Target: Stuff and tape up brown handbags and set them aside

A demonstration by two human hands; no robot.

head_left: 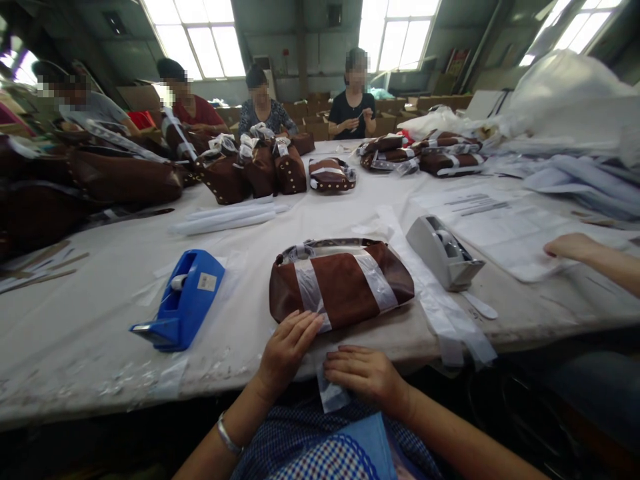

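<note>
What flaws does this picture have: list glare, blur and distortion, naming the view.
Head view: tall windows blown out to white; translucent plastic bands around the brown leather handbag look pale with reflected light; outer windows lean outwards, likely wide-angle distortion; piled brown bags at far left dim and soft; faces pixelated.

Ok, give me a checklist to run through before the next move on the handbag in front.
1. Handbag lying on the table: ok.
2. Two wrapping strips across its front: ok.
3. Strip ends fastened underneath: cannot tell, hidden.
4. Left hand touching the handbag's near edge: ok.
5. Right hand clear of loose plastic: not ok, it touches a loose strip at the table edge.
6. Co-worker's hand away from the handbag: ok, off to the right.
</note>
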